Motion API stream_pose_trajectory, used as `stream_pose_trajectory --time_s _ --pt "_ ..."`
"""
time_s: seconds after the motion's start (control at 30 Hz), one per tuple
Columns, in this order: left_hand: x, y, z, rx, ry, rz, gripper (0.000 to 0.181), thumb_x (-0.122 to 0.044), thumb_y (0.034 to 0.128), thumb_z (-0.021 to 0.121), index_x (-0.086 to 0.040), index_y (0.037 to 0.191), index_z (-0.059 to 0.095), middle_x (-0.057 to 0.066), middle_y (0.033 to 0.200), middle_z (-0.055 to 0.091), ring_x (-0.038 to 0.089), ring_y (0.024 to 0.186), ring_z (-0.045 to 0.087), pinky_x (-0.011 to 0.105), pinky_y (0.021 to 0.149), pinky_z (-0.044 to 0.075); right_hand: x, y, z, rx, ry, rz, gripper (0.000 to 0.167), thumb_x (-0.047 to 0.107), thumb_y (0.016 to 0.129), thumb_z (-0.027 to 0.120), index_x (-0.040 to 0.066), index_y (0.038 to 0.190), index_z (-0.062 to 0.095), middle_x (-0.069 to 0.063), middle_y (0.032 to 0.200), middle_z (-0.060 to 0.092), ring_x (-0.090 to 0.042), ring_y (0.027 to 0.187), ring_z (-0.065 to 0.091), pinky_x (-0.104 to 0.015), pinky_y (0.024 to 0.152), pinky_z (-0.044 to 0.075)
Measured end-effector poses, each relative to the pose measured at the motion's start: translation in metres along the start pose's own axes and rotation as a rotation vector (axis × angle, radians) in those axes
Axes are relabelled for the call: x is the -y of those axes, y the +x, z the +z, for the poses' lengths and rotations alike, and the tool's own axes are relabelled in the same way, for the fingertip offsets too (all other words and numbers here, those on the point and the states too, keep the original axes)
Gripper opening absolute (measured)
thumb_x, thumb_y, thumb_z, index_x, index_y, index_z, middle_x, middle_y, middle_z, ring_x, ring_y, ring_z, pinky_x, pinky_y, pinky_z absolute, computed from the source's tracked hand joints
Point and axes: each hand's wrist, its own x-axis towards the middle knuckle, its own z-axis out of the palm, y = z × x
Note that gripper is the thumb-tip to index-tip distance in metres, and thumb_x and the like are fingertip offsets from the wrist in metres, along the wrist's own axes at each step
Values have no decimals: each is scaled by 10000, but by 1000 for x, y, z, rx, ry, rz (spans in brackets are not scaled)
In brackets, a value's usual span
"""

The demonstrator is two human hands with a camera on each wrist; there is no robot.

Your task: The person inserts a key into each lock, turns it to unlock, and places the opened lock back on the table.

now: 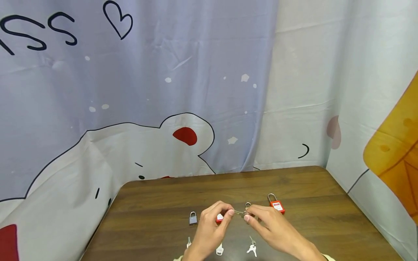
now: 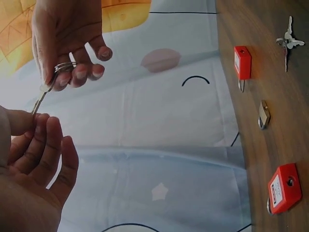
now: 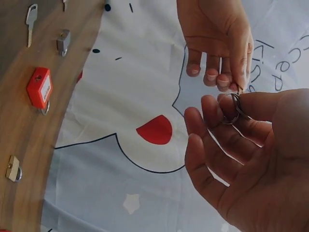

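Observation:
Both hands meet above the table, with a small metal key (image 1: 239, 212) held between them. My left hand (image 1: 210, 226) pinches one end of the key between thumb and fingertips. At the other end my right hand (image 1: 275, 226) pinches the key near its ring; the metal key ring (image 2: 65, 66) lies against the curled fingers. Behind the left hand a red padlock (image 1: 219, 217) is partly hidden. A small brass padlock (image 1: 248, 205) shows just behind the right hand's fingers. In the right wrist view, the key itself is mostly hidden by fingers, while the ring (image 3: 232, 108) shows.
On the wooden table (image 1: 156, 203) stand a grey padlock (image 1: 193, 219) at left and another red padlock (image 1: 277, 206) at right. Nearer lie a bunch of keys (image 1: 251, 248), a single key (image 1: 220, 249) and another key (image 1: 188, 242). A printed curtain (image 1: 196, 72) hangs behind.

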Motion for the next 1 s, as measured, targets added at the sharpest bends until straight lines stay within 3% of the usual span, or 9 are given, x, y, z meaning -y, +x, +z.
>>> stream_pose_trajectory --time_s 0.1,0.3,0.5,0.6,0.83,1.0 --pt "1 2 2 12 -9 -14 89 -89 967 596 -136 936 666 -65 811 650 -7 738 580 146 637 503 -2 -2 -3 -4 -19 32 217 124 962 608 317 875 560 227 752 445 85 674 426 -112 612 390" --pt "9 9 9 28 22 -38 102 -102 970 581 -153 979 668 -74 804 643 -15 726 559 109 656 464 -8 -9 -16 -44 -94 89 241 123 946 630 325 841 550 241 701 386 92 623 368 -114 567 343" --pt "18 16 17 122 180 -66 79 -164 960 603 -184 984 675 -118 858 651 -22 770 584 98 672 460 -21 -20 -32 -68 -125 128 275 90 940 633 297 801 519 236 676 328 97 586 320 -126 519 327" --pt "23 21 22 163 262 -50 78 -178 958 607 -188 992 677 -120 888 660 -1 794 608 124 682 481 -29 -26 -39 -76 -153 153 284 86 937 637 336 834 548 257 694 393 96 608 359 -135 534 351" --pt "34 33 47 240 401 15 130 -203 946 621 -167 1061 669 -93 933 675 33 833 653 164 705 521 -41 -42 -57 -116 -209 209 335 74 920 658 357 807 519 241 664 308 76 573 314 -123 513 291" --pt "38 36 70 308 455 13 190 -248 954 611 -178 1124 659 -91 1002 683 33 867 659 197 719 538 -45 -49 -62 -121 -215 225 354 61 922 650 343 780 490 238 664 312 75 573 327 -128 516 294"
